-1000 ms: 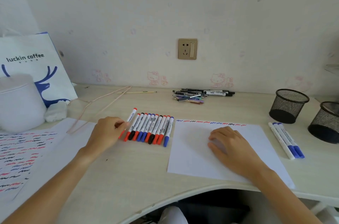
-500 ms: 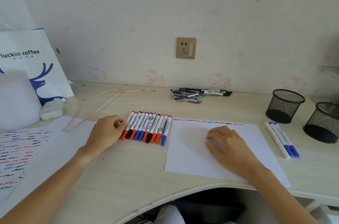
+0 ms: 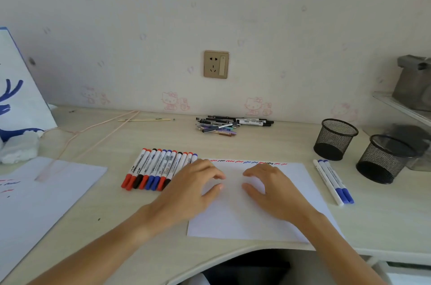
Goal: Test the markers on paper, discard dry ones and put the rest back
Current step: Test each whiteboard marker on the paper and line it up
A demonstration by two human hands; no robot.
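Observation:
A row of several red, black and blue capped markers (image 3: 154, 169) lies side by side on the desk, left of a white test sheet (image 3: 245, 219) with a line of coloured squiggles along its top edge. My left hand (image 3: 191, 191) hovers over the sheet's left edge and hides the right end of the row, fingers loosely bent, holding nothing. My right hand (image 3: 272, 189) rests on the sheet with relaxed fingers, also holding nothing. Three markers with blue caps (image 3: 333, 181) lie to the right of the sheet.
Two black mesh pen cups (image 3: 335, 139) (image 3: 384, 158) stand at the right. A pile of pens (image 3: 228, 125) lies by the wall. A second sheet with squiggles (image 3: 42, 196) lies at left, near a white-and-blue paper bag (image 3: 18, 98).
My left hand has left the left end of the marker row and moved right to the sheet's left edge. The head view has shifted to the right.

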